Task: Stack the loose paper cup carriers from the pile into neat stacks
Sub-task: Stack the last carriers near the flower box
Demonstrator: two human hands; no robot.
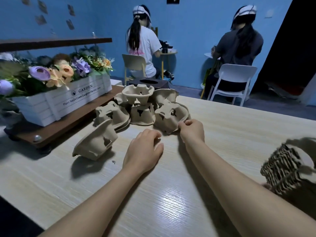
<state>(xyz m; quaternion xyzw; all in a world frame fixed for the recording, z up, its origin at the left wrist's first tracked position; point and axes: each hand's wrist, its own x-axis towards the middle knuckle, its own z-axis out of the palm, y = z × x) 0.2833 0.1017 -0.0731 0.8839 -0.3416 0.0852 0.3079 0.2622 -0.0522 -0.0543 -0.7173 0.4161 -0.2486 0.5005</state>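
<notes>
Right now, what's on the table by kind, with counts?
Paper cup carriers: about 7 visible, the pile overlaps so the count is uncertain
Flower box: 1
Woven basket: 1
Dark tissue box: 1
Total: about 10

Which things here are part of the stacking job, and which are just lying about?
Job: pile of cup carriers; carrier pinched by right hand; tipped carrier; right hand; left hand.
Lying about: flower box; woven basket; tissue box.
</notes>
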